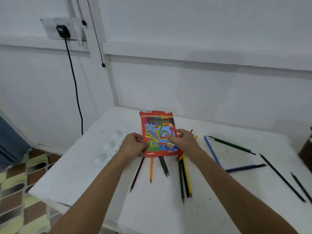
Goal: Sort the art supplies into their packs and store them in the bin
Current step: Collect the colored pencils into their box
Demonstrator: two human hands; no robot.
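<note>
Worktop (219, 217): white, scuffed, set into a wall corner; near edge cut off by the frame bottom.
Palette (108, 147): white, round wells, by the worktop's left edge; low contrast, outline hard to trace.
Pencil pack (158, 135): red card box over the worktop middle, held up between both hands. Reads "Color Pencil", round badge probably "18"; top flap print cut off, small print at the bottom unreadable.
Left hand (133, 146): grips pack's lower-left edge, thumb curled onto the front, other fingers hidden behind.
Right hand (184, 141): grips pack's right edge, thumb across the front, fingers wrapped behind.
Pencils under pack (184, 176): fan of brown, orange, green, purple, yellow, dark ones, tips toward the near edge; upper ends hidden by the pack.
Loose pencils, right half: blue (212, 151), green (231, 145), navy (245, 168), black (282, 177); one more (301, 187) runs out at the right edge.
Dark object (306, 149): at worktop's right edge, cropped and blurred, cannot identify.
Wall plug (62, 31): black, cable hanging down.
</note>
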